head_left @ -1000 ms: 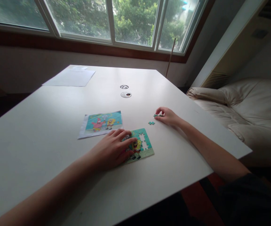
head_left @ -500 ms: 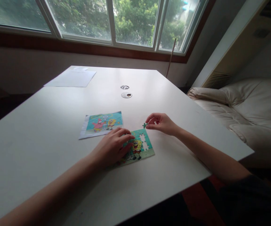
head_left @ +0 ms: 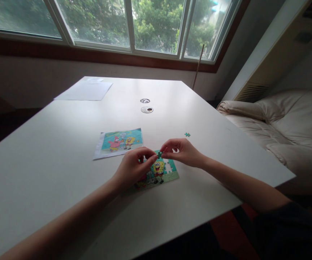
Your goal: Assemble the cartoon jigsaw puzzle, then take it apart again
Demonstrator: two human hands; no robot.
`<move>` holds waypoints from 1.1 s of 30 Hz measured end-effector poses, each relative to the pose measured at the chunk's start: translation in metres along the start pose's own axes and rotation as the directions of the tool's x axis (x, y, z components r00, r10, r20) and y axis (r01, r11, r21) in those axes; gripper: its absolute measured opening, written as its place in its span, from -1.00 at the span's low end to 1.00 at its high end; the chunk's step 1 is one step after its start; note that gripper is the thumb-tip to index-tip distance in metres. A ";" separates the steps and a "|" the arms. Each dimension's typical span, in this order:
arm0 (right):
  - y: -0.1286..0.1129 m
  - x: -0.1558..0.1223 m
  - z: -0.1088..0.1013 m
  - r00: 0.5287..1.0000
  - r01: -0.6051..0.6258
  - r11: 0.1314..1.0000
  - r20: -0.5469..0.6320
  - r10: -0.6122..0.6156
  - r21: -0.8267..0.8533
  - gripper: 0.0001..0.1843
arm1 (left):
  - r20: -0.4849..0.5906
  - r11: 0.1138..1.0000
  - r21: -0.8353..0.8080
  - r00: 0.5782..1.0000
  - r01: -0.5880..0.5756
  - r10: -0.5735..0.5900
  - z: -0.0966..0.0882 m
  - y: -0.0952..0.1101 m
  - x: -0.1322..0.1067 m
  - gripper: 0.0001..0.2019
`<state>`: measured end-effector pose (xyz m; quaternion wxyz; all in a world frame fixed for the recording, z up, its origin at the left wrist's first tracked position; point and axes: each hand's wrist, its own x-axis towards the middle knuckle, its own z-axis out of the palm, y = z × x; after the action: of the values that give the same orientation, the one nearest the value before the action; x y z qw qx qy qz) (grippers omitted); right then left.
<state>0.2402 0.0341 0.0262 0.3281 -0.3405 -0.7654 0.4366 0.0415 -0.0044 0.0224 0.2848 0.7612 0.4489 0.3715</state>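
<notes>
A small cartoon jigsaw puzzle [head_left: 163, 173] lies on the white table [head_left: 50, 155], with white gaps near its right edge. Just above its top edge, my right hand [head_left: 181, 151] pinches a green puzzle piece [head_left: 159, 154] between thumb and fingers. My left hand [head_left: 135, 168] is raised over the puzzle's left part, its fingertips curled and meeting the same piece from the left. One loose green piece [head_left: 187, 134] lies on the table beyond my right hand.
A printed reference picture [head_left: 119, 142] of the same cartoon lies left of the puzzle. Two round cable grommets [head_left: 146, 109] sit farther back, and a white sheet [head_left: 85, 90] at the far left. A cushioned seat [head_left: 286, 122] stands right of the table.
My right hand carried the green piece from the table's right side to above the puzzle. My left hand lifted off the puzzle and came up to meet the piece.
</notes>
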 end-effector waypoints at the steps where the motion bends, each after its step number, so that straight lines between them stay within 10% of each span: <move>1: 0.000 0.000 0.000 1.000 0.011 1.000 -0.003 -0.011 -0.019 -0.78 | -0.002 1.000 -0.009 1.000 0.005 -0.005 0.000 0.001 0.000 -0.80; 17: -0.006 -0.004 -0.009 0.913 0.349 0.789 -0.004 -0.407 -0.505 -0.89 | -0.065 0.959 -0.251 0.987 0.129 -0.149 0.001 -0.005 0.005 -0.77; 28: -0.009 -0.005 -0.008 0.886 0.394 0.703 0.040 -0.462 -0.591 -0.85 | -0.015 0.985 -0.160 0.998 0.056 -0.059 -0.001 -0.002 0.004 -0.77; 33: 0.002 -0.002 -0.019 0.942 0.301 0.794 0.034 -0.335 -0.528 -0.89 | 0.005 0.999 0.039 0.999 -0.035 0.034 -0.006 -0.009 0.003 -0.83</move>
<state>0.2573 0.0419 0.0319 0.3145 -0.2968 -0.8910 0.1383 0.0335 0.0026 0.0196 0.2646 0.7750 0.4421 0.3659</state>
